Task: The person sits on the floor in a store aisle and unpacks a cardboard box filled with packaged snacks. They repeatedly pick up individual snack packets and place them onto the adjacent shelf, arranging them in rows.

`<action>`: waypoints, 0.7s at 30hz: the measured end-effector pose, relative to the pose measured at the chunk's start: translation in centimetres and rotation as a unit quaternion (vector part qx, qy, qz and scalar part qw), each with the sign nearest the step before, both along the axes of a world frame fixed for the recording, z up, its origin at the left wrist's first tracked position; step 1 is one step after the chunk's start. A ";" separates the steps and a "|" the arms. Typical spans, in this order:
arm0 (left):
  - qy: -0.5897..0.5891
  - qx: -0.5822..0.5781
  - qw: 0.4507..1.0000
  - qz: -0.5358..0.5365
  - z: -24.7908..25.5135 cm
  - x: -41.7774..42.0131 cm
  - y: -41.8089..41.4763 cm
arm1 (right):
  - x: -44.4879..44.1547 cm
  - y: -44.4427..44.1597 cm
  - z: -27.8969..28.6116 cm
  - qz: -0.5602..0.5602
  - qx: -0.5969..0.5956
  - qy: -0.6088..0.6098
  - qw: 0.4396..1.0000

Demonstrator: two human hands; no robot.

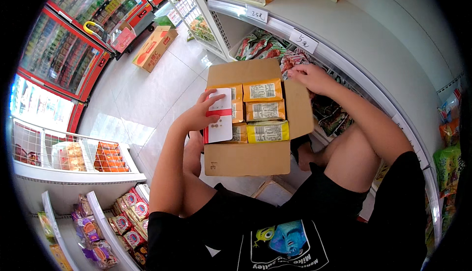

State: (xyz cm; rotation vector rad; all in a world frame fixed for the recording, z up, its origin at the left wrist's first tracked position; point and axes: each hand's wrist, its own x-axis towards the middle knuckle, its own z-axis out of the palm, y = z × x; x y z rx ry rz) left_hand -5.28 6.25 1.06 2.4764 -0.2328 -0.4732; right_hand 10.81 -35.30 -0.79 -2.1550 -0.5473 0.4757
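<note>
An open cardboard box [247, 159] sits between my knees, its brown flaps spread at the far, near and right sides. Inside lie several orange packets [262, 90] and one yellow packet [268, 131], printed sides up. My left hand [201, 111] rests with fingers apart on a white panel with a red stripe [220, 132]; it covers part of the left packets and may be the left flap. Beyond the right flap [299, 109], my right hand [312, 79] has bent fingers beside red-and-white packets [291, 60] on the low shelf. Whether it grips anything is unclear.
A shelf with price tags [303, 41] curves along my right. Snack racks [70, 175] stand at left, and red-framed drink coolers [61, 55] farther off. On the tiled floor [147, 97] lie a carton [155, 48] and, beside it, a loaded trolley [121, 38].
</note>
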 end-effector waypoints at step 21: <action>-0.009 0.163 0.987 -0.006 -0.2 0.3 -1.6 | -5.8 6.8 4.3 0.276 -0.089 -0.031 0.956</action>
